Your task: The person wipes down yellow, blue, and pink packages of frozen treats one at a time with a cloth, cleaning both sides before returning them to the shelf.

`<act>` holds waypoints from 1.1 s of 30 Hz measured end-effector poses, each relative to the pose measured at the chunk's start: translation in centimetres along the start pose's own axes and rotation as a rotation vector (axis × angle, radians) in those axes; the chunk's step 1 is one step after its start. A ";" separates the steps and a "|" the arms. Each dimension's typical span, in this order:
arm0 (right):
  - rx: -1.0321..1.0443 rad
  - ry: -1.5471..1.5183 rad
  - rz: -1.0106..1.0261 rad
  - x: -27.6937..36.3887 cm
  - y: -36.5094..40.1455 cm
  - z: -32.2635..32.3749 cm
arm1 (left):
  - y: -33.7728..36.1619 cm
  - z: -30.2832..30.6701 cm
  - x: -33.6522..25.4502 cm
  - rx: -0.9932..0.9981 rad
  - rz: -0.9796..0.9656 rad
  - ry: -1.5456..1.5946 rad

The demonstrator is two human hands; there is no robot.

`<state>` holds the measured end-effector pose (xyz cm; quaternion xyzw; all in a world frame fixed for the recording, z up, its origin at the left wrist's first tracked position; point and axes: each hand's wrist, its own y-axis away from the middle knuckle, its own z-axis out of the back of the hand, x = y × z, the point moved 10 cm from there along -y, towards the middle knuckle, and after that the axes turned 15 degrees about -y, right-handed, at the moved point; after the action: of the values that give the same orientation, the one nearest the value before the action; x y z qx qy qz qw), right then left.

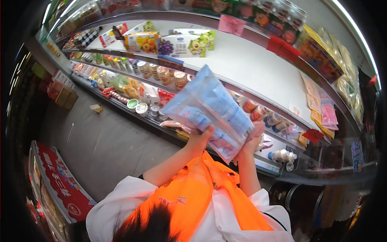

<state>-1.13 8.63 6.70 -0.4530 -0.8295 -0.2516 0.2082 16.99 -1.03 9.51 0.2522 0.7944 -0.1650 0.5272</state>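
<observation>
A pale blue plastic packet (pixel 213 109) is held up at a tilt in front of the refrigerated shelves. My left hand (pixel 199 140) grips its lower left edge, thumb lying on the printed side. On the lower right edge, my right hand (pixel 252 141) is closed around the packet near a barcode; part of its fingers is hidden behind the packet. Behind the packet runs a white shelf (pixel 242 74). Cartons with grape and avocado pictures (pixel 181 46) stand on that shelf, left of the packet.
Lower shelves carry several cups (pixel 163 75) and tubs (pixel 141 109). Yellow and pink packets (pixel 328 115) hang over the shelf at right. Red tags (pixel 284 47) line the upper edge. A red-sided display bin (pixel 60 181) stands at left on the grey floor (pixel 105 133).
</observation>
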 end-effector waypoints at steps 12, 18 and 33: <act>-0.273 0.248 0.039 3.2 2.4 -3.9 | 0.0 -0.7 -5.4 0.126 -0.045 -0.329; 0.497 0.534 0.614 3.7 4.3 -5.3 | 1.5 -5.4 -5.5 0.426 -0.195 -0.619; 0.736 1.195 1.051 9.5 9.6 -15.0 | 2.9 -3.9 -7.4 0.465 -0.213 -0.824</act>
<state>4.11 10.15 26.14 -0.4729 -0.2940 -0.0349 0.8299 18.07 1.72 17.84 0.1944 0.4828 -0.4774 0.7080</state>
